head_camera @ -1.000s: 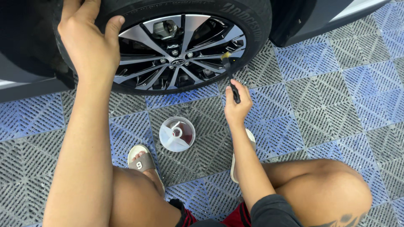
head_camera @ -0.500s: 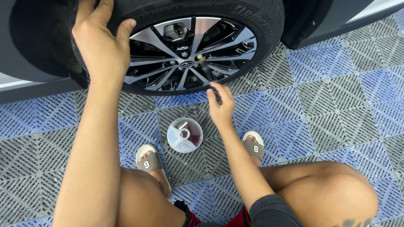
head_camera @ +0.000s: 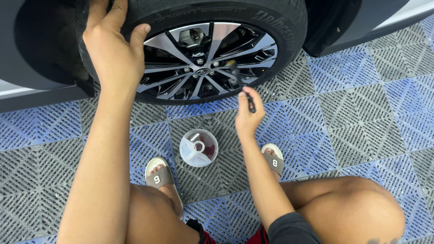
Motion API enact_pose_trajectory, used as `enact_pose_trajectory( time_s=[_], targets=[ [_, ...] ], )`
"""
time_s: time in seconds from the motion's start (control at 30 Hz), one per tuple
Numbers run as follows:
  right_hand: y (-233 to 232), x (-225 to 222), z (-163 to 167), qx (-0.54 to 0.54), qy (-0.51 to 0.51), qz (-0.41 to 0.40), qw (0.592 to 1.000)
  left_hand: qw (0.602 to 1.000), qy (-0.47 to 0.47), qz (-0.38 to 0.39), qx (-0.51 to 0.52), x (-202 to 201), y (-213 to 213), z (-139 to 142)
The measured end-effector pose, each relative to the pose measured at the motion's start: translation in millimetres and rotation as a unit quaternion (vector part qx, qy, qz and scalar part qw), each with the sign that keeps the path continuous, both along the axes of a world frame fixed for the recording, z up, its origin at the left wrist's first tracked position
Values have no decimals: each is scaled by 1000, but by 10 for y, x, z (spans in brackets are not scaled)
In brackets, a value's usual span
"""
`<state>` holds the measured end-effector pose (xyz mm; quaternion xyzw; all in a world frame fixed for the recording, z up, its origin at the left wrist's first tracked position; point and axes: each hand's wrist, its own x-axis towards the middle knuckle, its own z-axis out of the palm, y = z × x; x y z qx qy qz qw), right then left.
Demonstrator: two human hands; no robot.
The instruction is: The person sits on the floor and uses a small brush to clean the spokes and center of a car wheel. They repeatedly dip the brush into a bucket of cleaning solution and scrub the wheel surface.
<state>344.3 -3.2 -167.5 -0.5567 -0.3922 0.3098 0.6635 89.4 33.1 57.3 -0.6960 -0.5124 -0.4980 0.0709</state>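
Note:
A car wheel [head_camera: 203, 68] with silver and black alloy spokes fills the top of the head view, wrapped in a black tyre [head_camera: 271, 18]. My left hand [head_camera: 113, 54] lies flat on the tyre's upper left side, fingers spread over the rubber. My right hand [head_camera: 246, 113] grips a thin black brush [head_camera: 239, 83] whose tip reaches the spokes at the right of the hub. A small round white plastic tub [head_camera: 199, 147], with dividers inside, stands on the floor below the wheel, between my feet.
The floor is grey and blue ribbed plastic tiles [head_camera: 361, 113]. I squat with sandalled feet [head_camera: 159, 177] either side of the tub, my right knee [head_camera: 361, 208] low at the right. Grey car bodywork [head_camera: 27, 49] and a dark mudflap [head_camera: 330, 22] flank the wheel.
The view has shifted, so the wheel sits further right and lower. My right hand rose from the floor level toward the rim, bringing the brush tip onto the spokes. My left hand stayed on the tyre.

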Motion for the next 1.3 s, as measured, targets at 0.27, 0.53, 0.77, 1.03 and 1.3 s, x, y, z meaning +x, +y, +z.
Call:
enact_pose_trajectory(
  time_s=[0.27,0.53,0.77,1.03,1.3],
  targets=[
    [531,182,-442,-29,570,159,806,1000,-10,12,-27,3,-19,32],
    [469,321,-968,-24,614,191,766,999,36,21,-3,-8,-15,41],
    [334,251,-835,-23,529,153,835,999,-5,13,-35,-22,-16,15],
    [185,323,-678,-36,455,143,878,999,-8,8,-39,-19,-28,13],
    [117,187,-46,-16,100,-14,995,1000,-17,13,-16,7,-15,19]
  ],
)
